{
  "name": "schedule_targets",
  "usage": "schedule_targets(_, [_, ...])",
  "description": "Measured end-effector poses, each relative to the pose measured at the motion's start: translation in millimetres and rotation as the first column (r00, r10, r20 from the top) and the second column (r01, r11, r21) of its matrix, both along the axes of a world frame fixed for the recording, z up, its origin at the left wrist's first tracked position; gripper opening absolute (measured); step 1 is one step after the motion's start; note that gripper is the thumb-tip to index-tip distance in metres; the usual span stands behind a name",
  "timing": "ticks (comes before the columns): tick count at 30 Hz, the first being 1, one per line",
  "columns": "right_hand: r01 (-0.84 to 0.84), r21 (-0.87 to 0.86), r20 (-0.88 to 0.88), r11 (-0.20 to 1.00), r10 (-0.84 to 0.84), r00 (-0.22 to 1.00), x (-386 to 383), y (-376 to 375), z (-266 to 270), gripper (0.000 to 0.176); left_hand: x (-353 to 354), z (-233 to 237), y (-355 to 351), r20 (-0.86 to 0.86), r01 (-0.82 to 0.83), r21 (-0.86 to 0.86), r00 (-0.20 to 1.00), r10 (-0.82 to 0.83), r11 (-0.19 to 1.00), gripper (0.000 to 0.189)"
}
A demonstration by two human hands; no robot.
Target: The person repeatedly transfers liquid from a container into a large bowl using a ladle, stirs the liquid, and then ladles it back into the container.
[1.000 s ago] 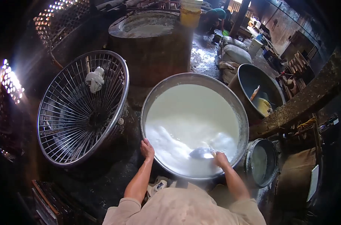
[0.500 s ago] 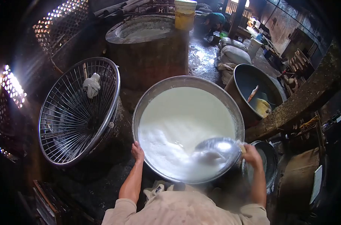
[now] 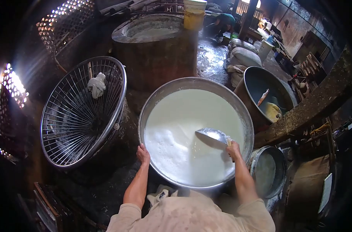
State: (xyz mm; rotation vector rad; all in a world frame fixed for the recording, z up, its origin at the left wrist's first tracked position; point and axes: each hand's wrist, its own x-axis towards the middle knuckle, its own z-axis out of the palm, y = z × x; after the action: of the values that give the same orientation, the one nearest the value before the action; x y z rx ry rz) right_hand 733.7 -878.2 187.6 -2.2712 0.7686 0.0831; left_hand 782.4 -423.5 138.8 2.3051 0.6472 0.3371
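A wide metal vat (image 3: 242,104) stands in front of me, full of milky white liquid (image 3: 195,112) with foam (image 3: 162,154) along its near left part. My left hand (image 3: 143,154) is closed on the vat's left rim. In my right hand (image 3: 234,150) is the handle of a shiny metal scoop (image 3: 214,133). The scoop is tilted over the right half of the liquid, its bowl pointing left, and a few drops show beneath it.
A slatted metal basket (image 3: 118,91) with a white cloth (image 3: 96,85) leans at left. Behind stands a large round tub (image 3: 152,50) beside a yellow bucket (image 3: 194,19). At right are a deep metal drum (image 3: 251,92), a wooden beam (image 3: 299,112) and a smaller pot (image 3: 276,170). A person (image 3: 224,23) bends far back.
My right hand has moved left and inward over the vat with the scoop, which swung from low at the right edge toward the middle. My left hand stays on the rim.
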Motion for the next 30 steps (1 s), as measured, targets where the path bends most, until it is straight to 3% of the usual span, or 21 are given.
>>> schedule_targets(6, [-0.022, 0.085, -0.127, 0.996, 0.032, 0.991, -20.1, 64.3, -9.7, 0.023, 0.3, -0.7, -0.9, -0.018, 0.004, -0.016, 1.000, -0.005, 1.000, 0.045])
schedule_targets(11, [-0.023, 0.139, -0.121, 0.990, 0.040, 0.992, -40.9, 120.0, -14.3, 0.024, -3.8, 12.9, -3.5, -0.030, 0.045, -0.045, 0.998, -0.046, 0.998, 0.043])
schedule_targets(15, [-0.029, 0.173, -0.135, 0.984, 0.053, 0.989, -54.1, 163.3, -3.5, 0.026, -1.8, -5.4, -3.1, 0.037, 0.027, -0.040, 0.999, -0.025, 0.999, 0.042])
schedule_targets(18, [-0.104, 0.167, -0.103, 0.980, 0.123, 0.987, -64.8, 187.8, -3.8, 0.027, -5.4, 15.6, -7.8, 0.041, 0.007, -0.072, 0.999, -0.004, 0.997, 0.041])
schedule_targets(20, [-0.075, 0.248, -0.121, 0.966, 0.108, 0.987, -69.0, 202.0, 1.2, 0.028, -3.9, 2.8, -4.0, 0.037, 0.024, -0.126, 0.999, -0.020, 0.992, 0.040])
schedule_targets(26, [-0.019, 0.313, -0.170, 0.949, 0.076, 0.982, -71.3, 236.4, 56.3, 0.030, -4.7, -1.0, -6.2, -0.017, 0.021, -0.214, 1.000, -0.025, 0.977, 0.038])
schedule_targets(29, [-0.090, 0.349, -0.086, 0.933, 0.127, 0.988, -58.9, 232.1, 80.4, 0.032, -4.9, -8.6, -7.4, 0.060, 0.035, -0.219, 0.998, -0.022, 0.975, 0.034])
schedule_targets(30, [-0.104, 0.316, -0.134, 0.943, 0.153, 0.979, -48.2, 227.5, 89.8, 0.037, -5.4, -4.6, -7.4, 0.093, 0.051, -0.233, 0.995, -0.030, 0.971, 0.033])
